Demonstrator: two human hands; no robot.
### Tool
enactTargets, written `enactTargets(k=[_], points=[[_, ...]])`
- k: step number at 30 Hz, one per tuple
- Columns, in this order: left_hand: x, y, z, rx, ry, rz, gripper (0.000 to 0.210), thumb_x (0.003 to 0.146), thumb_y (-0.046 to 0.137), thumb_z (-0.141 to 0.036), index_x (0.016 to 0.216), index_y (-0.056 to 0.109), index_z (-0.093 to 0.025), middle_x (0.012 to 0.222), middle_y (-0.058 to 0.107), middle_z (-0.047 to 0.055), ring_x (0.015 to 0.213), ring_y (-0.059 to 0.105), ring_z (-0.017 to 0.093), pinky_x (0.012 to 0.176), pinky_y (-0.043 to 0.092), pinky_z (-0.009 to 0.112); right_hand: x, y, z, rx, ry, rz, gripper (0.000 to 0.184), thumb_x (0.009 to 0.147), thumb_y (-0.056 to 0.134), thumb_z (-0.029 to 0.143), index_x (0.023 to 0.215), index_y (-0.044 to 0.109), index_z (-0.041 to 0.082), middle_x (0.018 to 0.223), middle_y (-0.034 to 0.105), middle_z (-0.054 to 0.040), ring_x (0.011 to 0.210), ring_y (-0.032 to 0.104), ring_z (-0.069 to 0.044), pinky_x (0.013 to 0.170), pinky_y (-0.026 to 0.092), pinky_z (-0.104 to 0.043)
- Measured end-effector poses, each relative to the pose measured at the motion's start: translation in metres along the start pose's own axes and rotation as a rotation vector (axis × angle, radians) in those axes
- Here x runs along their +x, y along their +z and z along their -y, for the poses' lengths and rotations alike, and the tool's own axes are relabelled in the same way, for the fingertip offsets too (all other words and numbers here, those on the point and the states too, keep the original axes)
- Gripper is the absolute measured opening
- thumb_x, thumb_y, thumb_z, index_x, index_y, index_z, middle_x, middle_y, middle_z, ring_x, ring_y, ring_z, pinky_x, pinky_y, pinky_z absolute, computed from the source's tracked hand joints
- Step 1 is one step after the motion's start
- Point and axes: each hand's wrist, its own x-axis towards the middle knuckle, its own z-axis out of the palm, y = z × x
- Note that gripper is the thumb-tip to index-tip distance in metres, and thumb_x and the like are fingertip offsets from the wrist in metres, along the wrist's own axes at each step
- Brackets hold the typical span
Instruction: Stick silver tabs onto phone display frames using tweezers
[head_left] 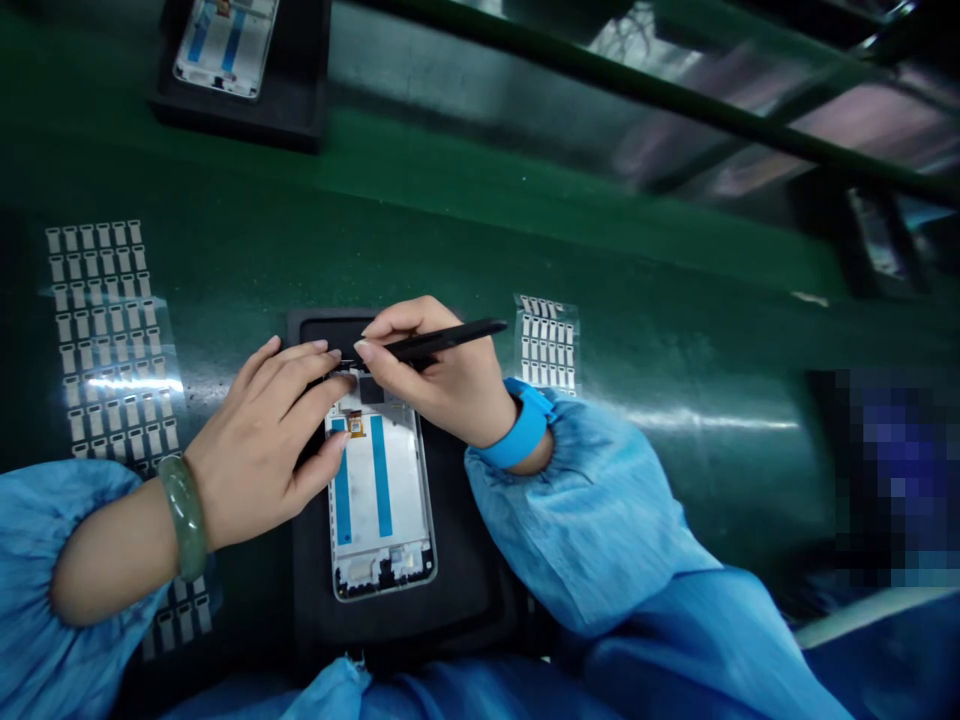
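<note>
A phone frame with its back off [409,480] lies on a black padded tray [472,560], two blue strips and a small gold flex cable showing on its white inside. My left hand [262,430] lies over its upper left, fingers stretched out, fingertips and thumb touching the frame. In my right hand [450,380] is a slim black pen-shaped tool [457,338], pinched between thumb and fingers at the frame's top end. The tool's tip is hidden by my fingers, so its exact kind cannot be made out.
Clear sheets of small metallic pieces lie on the green mat, a large sheet [112,340] at left and a smaller sheet [547,345] at right. Another opened phone [229,45] rests in a black tray [300,110] at the far left. A dark rail [570,60] crosses the back.
</note>
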Motion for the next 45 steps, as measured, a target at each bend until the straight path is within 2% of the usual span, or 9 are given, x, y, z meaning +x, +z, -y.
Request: enactTargets(k=[6,11,16,33,41,45], points=[[0.0002,0.0002,0.0000,0.000,-0.002,-0.001,0.038,0.088,0.048,-0.026,0.123,0.048,-0.013,0.125,0.052,0.014,0.127,0.042,0.029,0.111,0.031,0.056,-0.0002,-0.0003,-0.0020,-0.048,-0.020,0.022,0.008,0.086,0.061,0.027,0.086,0.058,0.019,0.081,0.064,0.0032,0.072,0.061,-0.007,0.065,0.049,-0.020],[-0.0001,-0.0002,0.0002,0.007,-0.001,0.003,0.036,0.088,0.048,-0.027,0.122,0.049,-0.014,0.124,0.052,0.014,0.126,0.043,0.029,0.110,0.031,0.056,-0.0005,-0.0014,-0.0014,-0.053,-0.049,-0.010,0.006,0.085,0.062,0.024,0.084,0.060,0.019,0.080,0.065,0.0035,0.072,0.061,-0.007,0.065,0.049,-0.020],[0.0001,-0.0006,0.0000,0.001,0.004,0.005,0.036,0.087,0.050,-0.027,0.121,0.050,-0.013,0.125,0.052,0.015,0.127,0.042,0.030,0.110,0.031,0.057,-0.0002,-0.0020,-0.0003,-0.061,-0.015,-0.007,0.007,0.085,0.061,0.026,0.084,0.061,0.019,0.080,0.066,0.0028,0.070,0.061,-0.008,0.063,0.049,-0.021],[0.0007,-0.0013,0.0003,0.001,0.008,0.008,0.033,0.087,0.050,-0.026,0.117,0.051,-0.013,0.123,0.052,0.015,0.126,0.043,0.031,0.109,0.032,0.058,-0.0002,0.0022,0.0036,-0.096,-0.033,0.010,0.009,0.087,0.060,0.027,0.085,0.062,0.019,0.082,0.069,0.0019,0.074,0.064,-0.009,0.070,0.050,-0.021],[-0.0003,0.0007,0.0001,0.030,0.012,0.001,0.037,0.088,0.048,-0.027,0.120,0.050,-0.009,0.123,0.050,0.018,0.126,0.042,0.032,0.110,0.032,0.057,-0.0039,0.0030,0.0041,-0.129,-0.222,0.006,0.005,0.084,0.063,0.022,0.087,0.062,0.017,0.083,0.071,0.0010,0.076,0.066,-0.009,0.071,0.053,-0.019],[0.0006,-0.0004,-0.0014,0.041,0.011,0.026,0.040,0.088,0.047,-0.027,0.124,0.048,-0.010,0.124,0.049,0.017,0.127,0.041,0.032,0.110,0.032,0.057,-0.0039,0.0001,0.0038,-0.076,-0.147,-0.006,0.006,0.083,0.065,0.020,0.086,0.062,0.017,0.081,0.069,0.0009,0.074,0.065,-0.008,0.069,0.053,-0.019]])
